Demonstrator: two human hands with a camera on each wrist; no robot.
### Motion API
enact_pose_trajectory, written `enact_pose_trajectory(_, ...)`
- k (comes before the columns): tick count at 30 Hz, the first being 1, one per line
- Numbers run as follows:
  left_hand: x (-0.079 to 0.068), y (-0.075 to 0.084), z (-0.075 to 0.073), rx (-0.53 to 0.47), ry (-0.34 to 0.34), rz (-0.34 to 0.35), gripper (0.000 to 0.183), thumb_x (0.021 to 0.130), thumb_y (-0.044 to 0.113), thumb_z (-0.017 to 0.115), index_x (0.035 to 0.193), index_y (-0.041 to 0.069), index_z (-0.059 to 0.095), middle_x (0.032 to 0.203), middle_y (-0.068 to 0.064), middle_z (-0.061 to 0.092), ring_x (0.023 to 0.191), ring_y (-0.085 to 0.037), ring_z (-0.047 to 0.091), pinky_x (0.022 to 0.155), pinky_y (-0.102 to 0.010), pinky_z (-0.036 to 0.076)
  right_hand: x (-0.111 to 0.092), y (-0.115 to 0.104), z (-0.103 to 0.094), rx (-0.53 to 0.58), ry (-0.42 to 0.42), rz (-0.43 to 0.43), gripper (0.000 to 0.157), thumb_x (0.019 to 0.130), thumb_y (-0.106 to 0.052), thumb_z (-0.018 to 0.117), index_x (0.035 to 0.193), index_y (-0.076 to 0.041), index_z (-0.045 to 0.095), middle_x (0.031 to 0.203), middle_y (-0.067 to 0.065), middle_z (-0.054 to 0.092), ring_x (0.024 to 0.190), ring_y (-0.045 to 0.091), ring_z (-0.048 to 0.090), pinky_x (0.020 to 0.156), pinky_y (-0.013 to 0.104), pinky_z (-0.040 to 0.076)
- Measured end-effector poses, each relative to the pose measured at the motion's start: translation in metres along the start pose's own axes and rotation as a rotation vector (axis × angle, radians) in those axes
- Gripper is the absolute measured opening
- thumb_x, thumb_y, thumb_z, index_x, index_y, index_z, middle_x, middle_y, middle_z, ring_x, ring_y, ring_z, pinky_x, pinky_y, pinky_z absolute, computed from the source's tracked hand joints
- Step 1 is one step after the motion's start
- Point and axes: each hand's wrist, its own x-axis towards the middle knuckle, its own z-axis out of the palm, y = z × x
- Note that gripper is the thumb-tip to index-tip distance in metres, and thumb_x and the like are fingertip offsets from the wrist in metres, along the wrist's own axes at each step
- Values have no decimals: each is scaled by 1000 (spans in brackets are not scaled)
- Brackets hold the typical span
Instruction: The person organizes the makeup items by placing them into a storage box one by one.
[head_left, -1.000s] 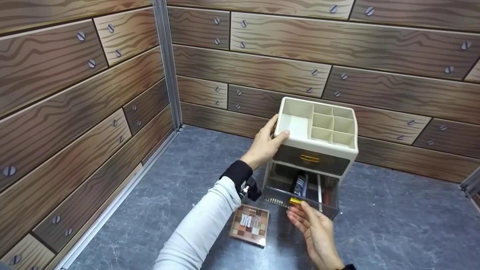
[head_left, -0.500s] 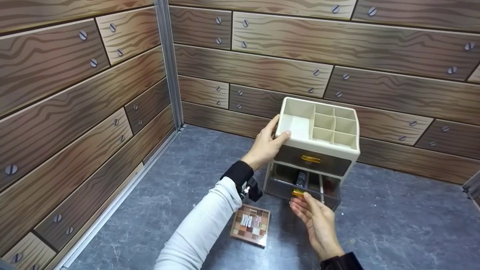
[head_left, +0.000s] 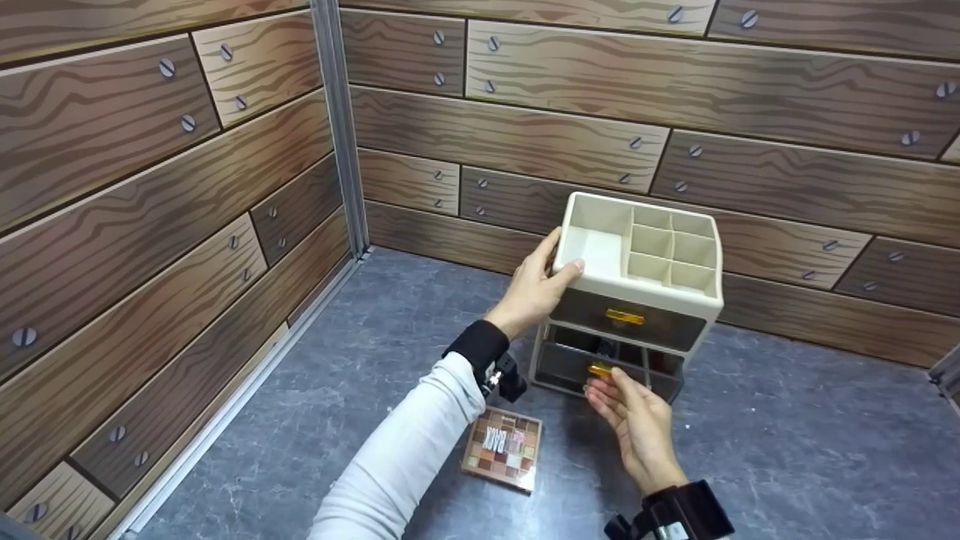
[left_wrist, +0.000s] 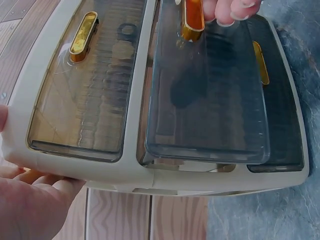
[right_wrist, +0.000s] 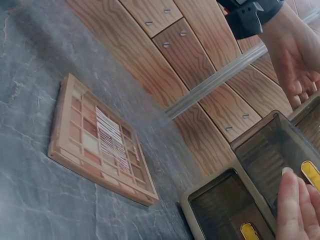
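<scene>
A cream makeup organizer [head_left: 637, 291] with smoky clear drawers stands near the back wall. My left hand [head_left: 529, 291] grips its upper left side, thumb over the top rim. The middle drawer [head_left: 564, 363] is pulled partway out. My right hand [head_left: 639, 431] pinches that drawer's gold handle [head_left: 600, 370], the thumb at its right end and the other fingers curled below. Inside the drawer a dark tube shows only in part. In the left wrist view, the drawer front [left_wrist: 210, 115] juts out from the frame, with fingertips [left_wrist: 240, 10] beside the handle.
An eyeshadow palette [head_left: 501, 450] lies flat on the grey marbled surface [head_left: 315, 420], in front of the organizer. The organizer's top drawer [head_left: 585, 311] is closed, and its top compartments hold nothing. Wood-patterned walls [head_left: 525, 135] rise behind and at left.
The middle drawer has slid inward, away from me, the right hand moving with it on the handle. The left hand keeps its grip on the organizer; the palette stays put.
</scene>
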Motion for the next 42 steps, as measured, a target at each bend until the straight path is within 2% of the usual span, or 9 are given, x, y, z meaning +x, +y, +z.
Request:
enact_pose_trajectory(11, -1, 0, 0, -31, -16, -13, 69, 105, 16, 62, 164, 7, 29, 155, -18, 52, 126, -22, 63, 102, -29, 54, 15, -2, 0, 3, -1, -11, 17, 108, -11, 57, 98, -3, 67, 87, 11, 77, 83, 20, 77, 85, 29, 63)
enact_pose_trajectory(17, -1, 0, -1, -19, -11, -9, 68, 105, 18, 62, 164, 8, 30, 155, -17, 53, 124, -21, 63, 102, -28, 54, 24, -4, 2, -28, 13, -13, 13, 108, -12, 58, 105, -1, 63, 89, 10, 76, 84, 20, 77, 87, 29, 63)
enact_pose_trajectory(25, -1, -2, 0, -34, -14, -19, 70, 105, 17, 62, 165, 7, 28, 159, -19, 48, 129, -22, 61, 105, -29, 53, 35, -5, 1, -46, 12, -21, 17, 108, -12, 57, 114, 3, 57, 91, 9, 76, 87, 20, 76, 90, 30, 62)
enact_pose_trajectory(31, -1, -3, -2, -40, -12, -6, 70, 105, 18, 63, 165, 7, 28, 157, -19, 51, 127, -23, 62, 104, -30, 54, 35, -4, 2, -49, 9, -27, 18, 108, -12, 57, 115, 4, 57, 91, 9, 76, 88, 20, 77, 91, 31, 62)
enact_pose_trajectory(37, -3, -4, -1, 4, -2, -11, 70, 105, 21, 63, 165, 9, 30, 156, -18, 52, 128, -21, 61, 106, -28, 52, 34, -4, 1, -46, 13, -15, 14, 108, -13, 58, 110, 1, 60, 91, 9, 76, 87, 20, 77, 90, 29, 62)
enact_pose_trajectory(42, -2, -2, -1, 26, 4, -11, 70, 105, 22, 63, 165, 9, 29, 158, -18, 50, 131, -21, 60, 108, -28, 50, 33, -5, 1, -56, 7, -16, 18, 108, -15, 59, 113, 2, 59, 91, 9, 76, 88, 20, 76, 90, 29, 62)
